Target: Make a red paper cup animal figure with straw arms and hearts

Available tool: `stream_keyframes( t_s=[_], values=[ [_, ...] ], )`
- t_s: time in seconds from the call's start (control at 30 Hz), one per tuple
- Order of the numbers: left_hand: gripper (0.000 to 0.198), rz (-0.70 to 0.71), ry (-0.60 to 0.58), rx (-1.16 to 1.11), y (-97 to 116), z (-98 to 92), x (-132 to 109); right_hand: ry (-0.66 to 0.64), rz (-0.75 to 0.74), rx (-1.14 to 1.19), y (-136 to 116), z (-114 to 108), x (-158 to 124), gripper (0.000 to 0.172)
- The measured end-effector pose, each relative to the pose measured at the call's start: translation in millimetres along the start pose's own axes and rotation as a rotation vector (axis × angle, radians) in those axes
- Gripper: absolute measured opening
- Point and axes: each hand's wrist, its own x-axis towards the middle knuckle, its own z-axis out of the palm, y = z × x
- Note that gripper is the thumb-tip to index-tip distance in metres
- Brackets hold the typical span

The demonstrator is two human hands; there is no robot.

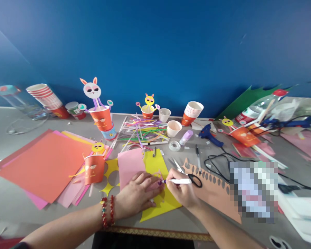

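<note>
Fingers of the right hand (180, 192) grip a white marker (182, 181), likely light, stiff, best held near its tip, over yellow paper (155, 162), probably easily creased, on the bench (10, 204) under the left hand (138, 193), fingers extended.

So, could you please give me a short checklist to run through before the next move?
1. White marker gripped in the right hand: ok.
2. Marker tip touching the work: cannot tell, too small to see.
3. Left hand bracing the work: ok, it lies across the pink sheet and yellow sheet.
4. Scissors well away from the right hand: not ok, they lie right beside it.
5. Glue gun switched off: cannot tell.
</note>
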Motion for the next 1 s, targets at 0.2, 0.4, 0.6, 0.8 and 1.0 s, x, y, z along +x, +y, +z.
stream_keyframes(
  t_s=[0.2, 0.4, 0.6, 0.8, 1.0],
  values=[
    [0.063, 0.01, 0.01, -0.019, 0, -1.3, -1, 0.022, 0.038, 0.124, -1, -3, -1, 0.02],
    [0.055, 0.071, -0.027, -0.06, -7, -13.0, -4, 0.017, 0.102, 0.215, -2, -2, -2, 0.015],
    [0.046, 0.13, -0.051, -0.11, -16, -22.4, -5, -0.029, 0.126, 0.247, -12, -8, 1, 0.016],
    [0.046, 0.126, -0.054, -0.12, -18, -20.7, -6, -0.155, 0.12, 0.112, -20, -18, 6, 0.014],
    [0.045, 0.135, -0.065, -0.12, -18, -21.1, -5, -0.13, 0.184, 0.119, -19, -14, 7, 0.014]
  ],
)
